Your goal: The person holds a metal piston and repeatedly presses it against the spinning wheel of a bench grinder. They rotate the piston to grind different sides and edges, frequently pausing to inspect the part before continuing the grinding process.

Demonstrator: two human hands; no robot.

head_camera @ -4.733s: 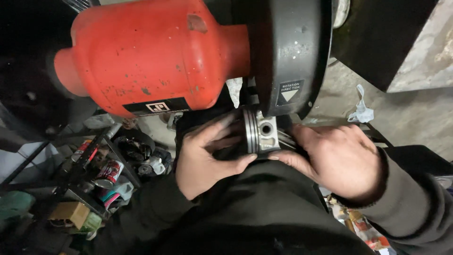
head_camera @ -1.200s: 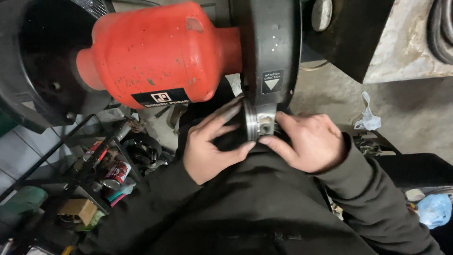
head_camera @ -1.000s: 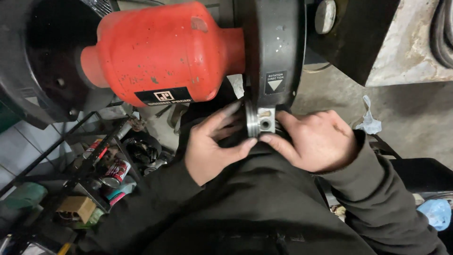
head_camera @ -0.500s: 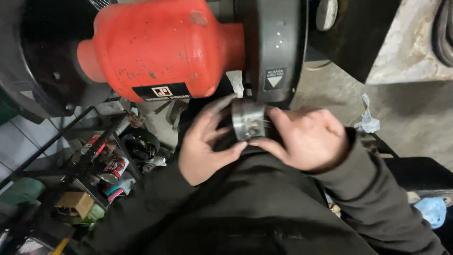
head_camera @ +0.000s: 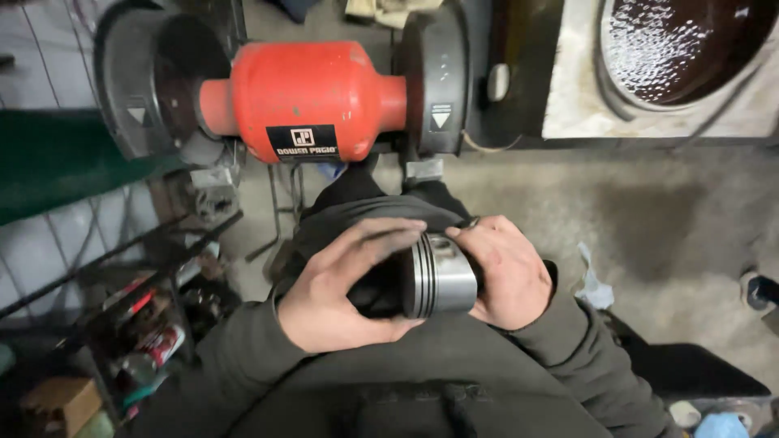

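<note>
I hold a shiny metal piston [head_camera: 440, 279] with ring grooves in front of my chest, lying sideways. My left hand [head_camera: 341, 288] wraps around its dark end and thumb side. Against its bright skirt end presses my right hand [head_camera: 503, 272], fingers curled. Both hands are well back from the red bench grinder [head_camera: 312, 99], whose right wheel guard [head_camera: 438, 85] is above the piston.
The grinder's left wheel guard [head_camera: 154, 77] is at upper left. A wire rack with cans and clutter [head_camera: 138, 341] stands at lower left. A large dark round tub [head_camera: 690, 45] sits on a pale block at upper right. A crumpled white rag [head_camera: 595, 285] lies on the concrete floor.
The piston and both hands have drawn back from the grinder's right wheel toward my body. The view has pulled away, showing the whole grinder and more floor.
</note>
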